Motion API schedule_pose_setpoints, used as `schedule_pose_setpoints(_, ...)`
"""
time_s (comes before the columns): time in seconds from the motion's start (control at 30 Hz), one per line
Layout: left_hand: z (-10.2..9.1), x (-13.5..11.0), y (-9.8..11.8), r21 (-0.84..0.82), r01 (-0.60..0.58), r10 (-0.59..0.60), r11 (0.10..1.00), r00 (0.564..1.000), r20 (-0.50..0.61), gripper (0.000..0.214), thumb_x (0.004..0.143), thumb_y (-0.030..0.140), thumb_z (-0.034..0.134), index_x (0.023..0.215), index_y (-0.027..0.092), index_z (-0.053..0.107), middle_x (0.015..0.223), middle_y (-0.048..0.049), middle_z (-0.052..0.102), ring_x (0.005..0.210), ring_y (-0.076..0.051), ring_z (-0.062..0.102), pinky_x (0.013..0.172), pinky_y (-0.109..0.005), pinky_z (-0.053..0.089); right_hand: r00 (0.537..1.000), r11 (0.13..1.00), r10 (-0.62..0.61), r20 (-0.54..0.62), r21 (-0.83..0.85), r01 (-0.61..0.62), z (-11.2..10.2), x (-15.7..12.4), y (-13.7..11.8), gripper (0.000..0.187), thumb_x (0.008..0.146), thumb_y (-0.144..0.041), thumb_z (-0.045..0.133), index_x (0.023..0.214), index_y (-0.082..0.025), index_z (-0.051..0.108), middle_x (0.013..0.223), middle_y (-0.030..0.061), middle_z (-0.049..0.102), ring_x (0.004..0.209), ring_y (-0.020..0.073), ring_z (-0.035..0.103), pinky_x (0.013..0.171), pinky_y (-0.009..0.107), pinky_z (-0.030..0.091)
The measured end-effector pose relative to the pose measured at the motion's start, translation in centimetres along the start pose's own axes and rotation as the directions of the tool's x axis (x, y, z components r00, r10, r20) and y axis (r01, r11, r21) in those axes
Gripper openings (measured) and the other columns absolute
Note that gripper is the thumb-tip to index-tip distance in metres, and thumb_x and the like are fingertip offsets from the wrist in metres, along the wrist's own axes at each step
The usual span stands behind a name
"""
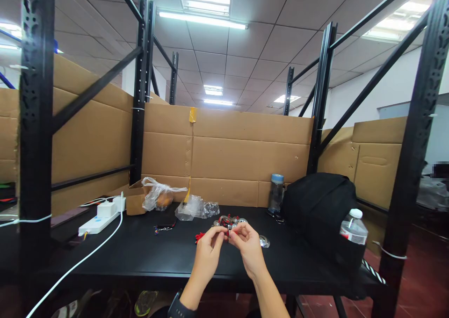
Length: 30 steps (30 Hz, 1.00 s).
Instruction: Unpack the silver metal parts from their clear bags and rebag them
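My left hand [208, 250] and my right hand [248, 244] meet above the black table [147, 257], fingertips pinched together on a small item with red string [228, 233]. What the item is, I cannot make out. A red cord [199, 236] trails to the left of my left hand. Just beyond the hands lies a cluster of small round metal pieces with red bits [229, 221]. One more round metal piece [264, 241] rests right of my right hand.
A black backpack [321, 210] with a water bottle [352, 234] in its side pocket stands at right. A dark bottle [276, 194], clear plastic bags [196, 209], a white power strip [98, 222] and cardboard walls [245, 159] sit behind. Black rack posts [35, 121] frame the table.
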<state>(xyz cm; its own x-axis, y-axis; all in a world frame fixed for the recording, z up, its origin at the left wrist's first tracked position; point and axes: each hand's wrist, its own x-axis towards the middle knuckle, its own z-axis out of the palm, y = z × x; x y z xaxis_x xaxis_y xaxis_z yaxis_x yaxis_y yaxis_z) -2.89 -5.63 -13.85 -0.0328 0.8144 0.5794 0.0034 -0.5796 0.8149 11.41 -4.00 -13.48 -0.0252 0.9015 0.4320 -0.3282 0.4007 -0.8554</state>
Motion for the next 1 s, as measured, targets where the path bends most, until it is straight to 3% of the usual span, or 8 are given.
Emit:
schedule_pose_setpoints(0.2, -0.2, 0.1, -0.6, 0.006, 0.032, -0.032, 0.999, 0.999, 0.03, 0.022, 0.082, 0.04, 0.07, 0.087, 0.018, 0.069, 0.087, -0.0058, 0.073, 0.081, -0.021, 0.071, 0.078, -0.03, 0.058, 0.998, 0.999, -0.035, 0.056, -0.01, 0.035, -0.1, -0.1, 0.4, 0.034, 0.072, -0.041, 0.085, 0.093, -0.022, 0.066, 0.084, 0.0022, 0.064, 0.081, 0.0197, 0.066, 0.075, 0.034, 0.058)
schedule_pose_setpoints(0.3, -0.1, 0.4, -0.7, -0.075, 0.022, -0.021, 0.997, 1.0, 0.022, 0.023, 0.081, 0.039, 0.072, 0.087, 0.017, 0.068, 0.087, -0.0054, 0.073, 0.082, -0.02, 0.071, 0.079, -0.029, 0.058, 0.992, 0.998, -0.062, 0.109, -0.014, 0.064, -0.3, -0.1, -0.1, 0.049, 0.071, -0.039, 0.085, 0.115, -0.026, 0.066, 0.106, 0.0064, 0.067, 0.095, 0.0225, 0.067, 0.087, 0.039, 0.056)
schedule_pose_setpoints(0.4, 0.1, 0.6, -1.1, -0.169, 0.051, -0.047, 0.984, 0.999, 0.026, 0.026, 0.079, 0.041, 0.073, 0.087, 0.017, 0.069, 0.09, -0.0067, 0.073, 0.085, -0.022, 0.072, 0.081, -0.03, 0.058, 0.98, 0.998, -0.037, 0.196, -0.044, 0.046, -0.8, 0.0, -0.7, 0.057, 0.066, -0.035, 0.089, 0.118, -0.027, 0.067, 0.123, 0.0087, 0.066, 0.106, 0.0263, 0.066, 0.098, 0.045, 0.052)
schedule_pose_setpoints(0.53, 0.4, 0.6, -1.8, -0.211, 0.123, -0.107, 0.97, 0.99, 0.088, 0.028, 0.079, 0.041, 0.074, 0.091, 0.015, 0.071, 0.095, -0.0085, 0.075, 0.086, -0.023, 0.073, 0.084, -0.033, 0.057, 0.968, 0.993, 0.053, 0.245, -0.115, -0.025, -1.7, 0.4, -0.6, 0.046, 0.065, -0.032, 0.09, 0.107, -0.023, 0.073, 0.111, 0.0088, 0.073, 0.103, 0.0262, 0.068, 0.097, 0.044, 0.052)
schedule_pose_setpoints(0.7, 0.6, 0.6, -1.9, -0.301, 0.179, -0.149, 0.937, 0.981, 0.122, 0.028, 0.078, 0.04, 0.076, 0.092, 0.015, 0.072, 0.093, -0.0073, 0.073, 0.088, -0.022, 0.072, 0.086, -0.033, 0.057, 0.954, 0.996, 0.09, 0.286, -0.05, -0.079, -3.0, 0.7, 0.2, 0.059, 0.06, -0.027, 0.092, 0.115, -0.023, 0.072, 0.116, 0.0098, 0.072, 0.109, 0.0261, 0.066, 0.098, 0.043, 0.051)
schedule_pose_setpoints(0.9, 0.8, -0.1, -2.1, -0.404, 0.272, -0.189, 0.873, 0.954, 0.235, 0.03, 0.076, 0.039, 0.08, 0.09, 0.015, 0.07, 0.094, -0.0076, 0.072, 0.088, -0.02, 0.069, 0.085, -0.032, 0.056, 0.946, 0.993, 0.1, 0.309, -0.091, -0.075, -3.2, 0.5, -0.5, 0.056, 0.059, -0.026, 0.093, 0.11, -0.023, 0.069, 0.105, 0.0059, 0.071, 0.099, 0.0212, 0.067, 0.09, 0.036, 0.053)
schedule_pose_setpoints(1.0, -0.3, 0.4, -2.6, -0.342, 0.258, -0.191, 0.904, 0.957, 0.217, 0.03, 0.077, 0.041, 0.078, 0.09, 0.015, 0.069, 0.093, -0.0073, 0.073, 0.087, -0.02, 0.069, 0.085, -0.032, 0.056, 0.952, 0.986, 0.083, 0.295, -0.165, -0.035, -3.5, 0.6, -1.3, 0.055, 0.061, -0.031, 0.091, 0.11, -0.023, 0.066, 0.105, 0.0045, 0.068, 0.092, 0.0189, 0.067, 0.085, 0.034, 0.054)
